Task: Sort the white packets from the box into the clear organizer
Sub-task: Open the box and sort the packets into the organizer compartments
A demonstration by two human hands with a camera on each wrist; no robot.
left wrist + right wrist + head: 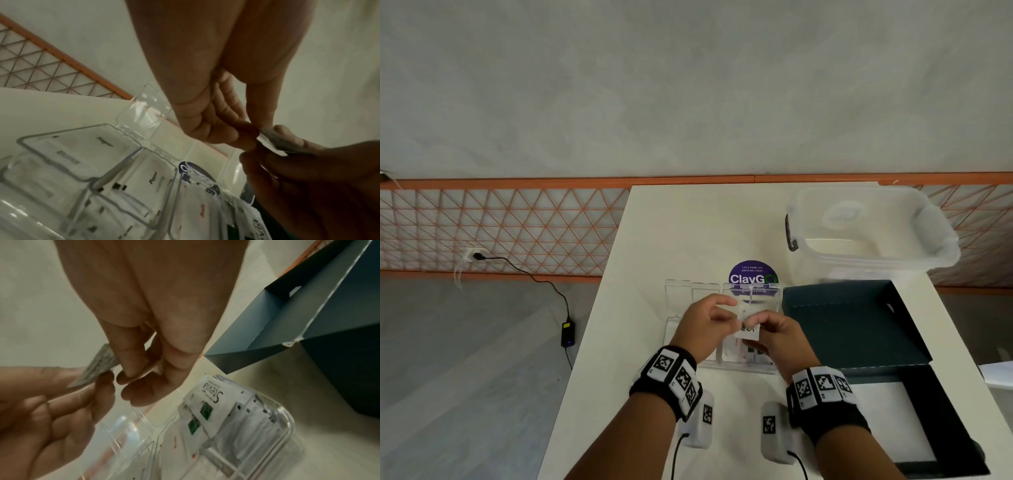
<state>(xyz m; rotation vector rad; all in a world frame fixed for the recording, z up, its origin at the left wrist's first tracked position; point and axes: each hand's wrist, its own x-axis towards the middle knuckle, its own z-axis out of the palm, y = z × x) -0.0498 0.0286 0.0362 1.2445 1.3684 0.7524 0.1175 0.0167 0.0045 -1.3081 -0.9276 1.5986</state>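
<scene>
From the head view, both hands meet in the middle of the frame over the clear organizer (722,329), sharing one white packet (749,331). The dark box (859,329) sits at right.

From the left wrist, the left hand (216,126) pinches the packet's edge.

From the right wrist, the right hand (148,366) pinches it too. If both pull, it might rip or land in the wrong slot.

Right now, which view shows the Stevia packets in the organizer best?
Right wrist: the Stevia packets stand upright in the clear organizer, label readable. Head view mostly hides them behind the right hand; left wrist shows only a dim edge.
</scene>
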